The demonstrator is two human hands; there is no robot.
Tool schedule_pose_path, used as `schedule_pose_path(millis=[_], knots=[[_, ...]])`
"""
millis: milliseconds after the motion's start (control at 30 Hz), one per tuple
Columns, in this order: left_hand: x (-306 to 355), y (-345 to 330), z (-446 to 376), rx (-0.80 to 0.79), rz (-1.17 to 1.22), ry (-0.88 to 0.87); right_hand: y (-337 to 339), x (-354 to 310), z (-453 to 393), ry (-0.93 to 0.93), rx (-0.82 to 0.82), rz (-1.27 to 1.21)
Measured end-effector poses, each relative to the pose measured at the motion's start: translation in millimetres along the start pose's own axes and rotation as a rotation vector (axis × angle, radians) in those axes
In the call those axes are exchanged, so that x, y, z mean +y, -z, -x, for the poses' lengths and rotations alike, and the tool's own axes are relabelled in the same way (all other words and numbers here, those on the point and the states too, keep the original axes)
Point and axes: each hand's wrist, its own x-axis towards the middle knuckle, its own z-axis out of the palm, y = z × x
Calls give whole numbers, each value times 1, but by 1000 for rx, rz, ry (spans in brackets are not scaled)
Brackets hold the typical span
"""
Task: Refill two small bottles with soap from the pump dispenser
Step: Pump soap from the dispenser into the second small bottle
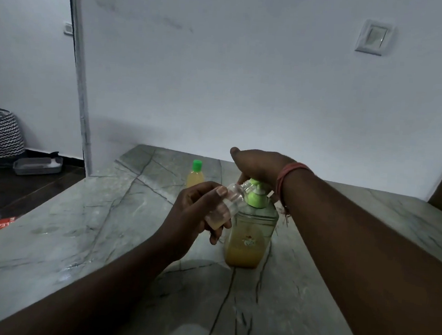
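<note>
L hand (197, 213) grips empty small bottle (229, 203), tilted, mouth prob. at pump dispenser (252, 222) spout; R hand (259, 167) presses pump head.

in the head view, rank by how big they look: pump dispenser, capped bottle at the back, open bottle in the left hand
1. pump dispenser, clearly largest.
2 and 3. Unsure: the open bottle, gripped tilted by the left hand, looks about like the capped bottle, which stands farther back and is partly hidden.

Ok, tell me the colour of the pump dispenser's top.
Bright green pump top, seen in the head view.
</note>
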Motion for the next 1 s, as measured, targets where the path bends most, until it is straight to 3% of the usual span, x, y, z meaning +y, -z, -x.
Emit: schedule_pose_path(millis=[667, 1000], knots=[[-1, -2, -1, 0, 33, 18, -11, 2, -13, 15, 47, 17], [2, -2, 1, -82, 134, 149, -15, 3, -16, 23, 112, -1]])
